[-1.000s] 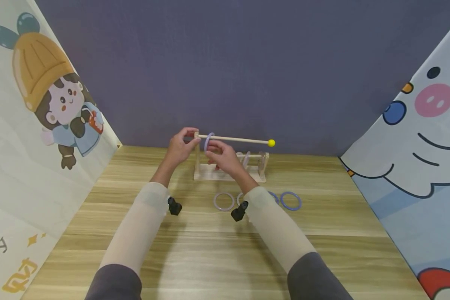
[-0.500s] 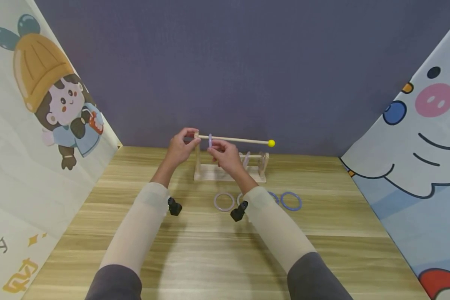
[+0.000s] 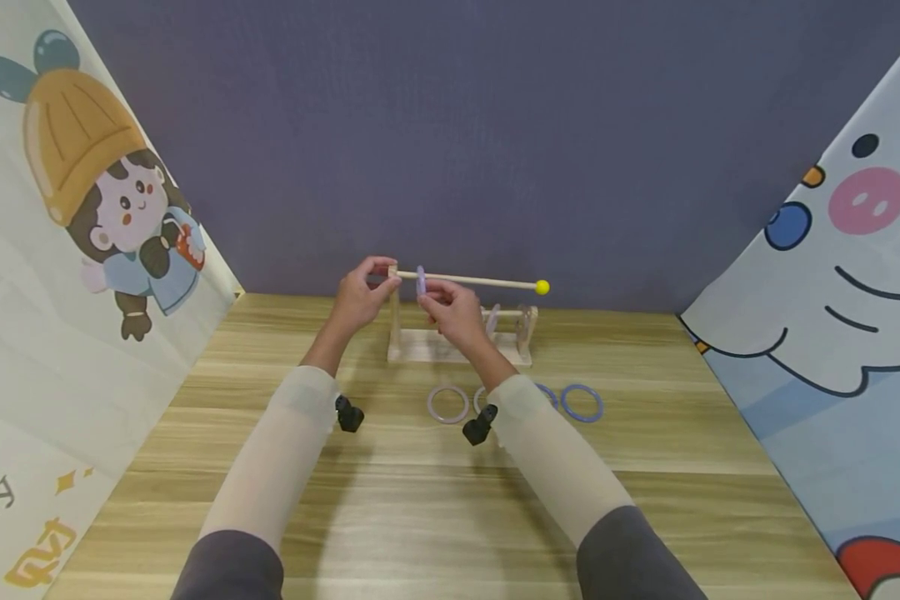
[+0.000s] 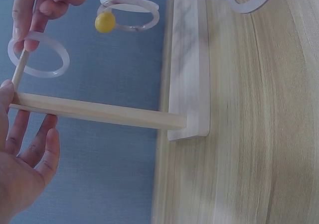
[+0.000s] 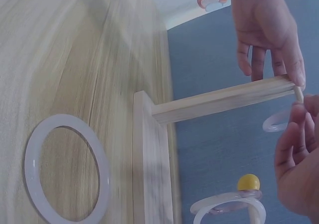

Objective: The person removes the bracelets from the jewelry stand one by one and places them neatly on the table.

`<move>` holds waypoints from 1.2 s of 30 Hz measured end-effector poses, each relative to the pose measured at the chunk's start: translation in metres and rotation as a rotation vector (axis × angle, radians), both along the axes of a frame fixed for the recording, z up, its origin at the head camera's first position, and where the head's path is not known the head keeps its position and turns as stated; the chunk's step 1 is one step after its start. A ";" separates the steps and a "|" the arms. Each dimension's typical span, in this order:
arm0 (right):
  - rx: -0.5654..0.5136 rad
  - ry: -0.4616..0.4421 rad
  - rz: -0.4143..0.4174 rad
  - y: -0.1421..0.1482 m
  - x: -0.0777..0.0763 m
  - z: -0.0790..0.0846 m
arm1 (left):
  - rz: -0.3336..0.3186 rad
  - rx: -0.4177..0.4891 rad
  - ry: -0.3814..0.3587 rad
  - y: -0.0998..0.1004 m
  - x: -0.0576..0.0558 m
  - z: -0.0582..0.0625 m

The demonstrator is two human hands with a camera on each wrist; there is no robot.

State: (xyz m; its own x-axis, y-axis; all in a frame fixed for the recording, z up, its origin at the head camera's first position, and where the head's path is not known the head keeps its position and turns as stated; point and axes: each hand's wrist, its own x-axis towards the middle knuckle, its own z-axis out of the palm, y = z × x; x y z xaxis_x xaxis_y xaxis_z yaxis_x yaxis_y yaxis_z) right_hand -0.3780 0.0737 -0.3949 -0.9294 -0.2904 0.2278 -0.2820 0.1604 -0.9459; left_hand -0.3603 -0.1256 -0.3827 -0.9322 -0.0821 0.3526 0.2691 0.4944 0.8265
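Observation:
My left hand (image 3: 360, 293) holds the top of the tall left post (image 4: 99, 110) of a wooden ring stand, thumb on one side and fingers on the other. My right hand (image 3: 453, 315) pinches a pale purple ring (image 3: 421, 282) near that post. The ring hangs round the upper rod (image 3: 480, 280), which ends on the right in a yellow ball (image 3: 542, 287). In the left wrist view, the fingertips of my right hand cover part of this rod. Lower down, other pale rings (image 4: 149, 21) sit on a second rod behind another yellow ball (image 4: 104, 22).
The stand's base (image 3: 423, 346) rests on a wood-grain table (image 3: 435, 517). In front of it lie a pale ring (image 3: 430, 403), a blue ring (image 3: 565, 403) and others partly hidden by my right arm. A dark wall (image 3: 450, 150) rises behind, with printed panels on both sides.
The pale purple ring has turned edge-on to the head view and shifted slightly right along the upper rod with my right hand. My left hand keeps its place on the post.

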 end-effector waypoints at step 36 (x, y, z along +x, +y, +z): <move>-0.094 0.000 -0.085 0.037 -0.003 0.000 | -0.005 0.005 -0.007 -0.001 0.002 0.001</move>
State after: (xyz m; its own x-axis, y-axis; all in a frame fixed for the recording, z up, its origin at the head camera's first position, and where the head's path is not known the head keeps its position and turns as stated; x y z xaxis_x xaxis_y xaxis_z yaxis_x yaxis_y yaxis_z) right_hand -0.3814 0.1103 -0.3949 -0.9496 -0.1882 0.2505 -0.2714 0.0947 -0.9578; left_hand -0.3586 -0.1265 -0.3817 -0.9351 -0.0789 0.3455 0.2658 0.4889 0.8308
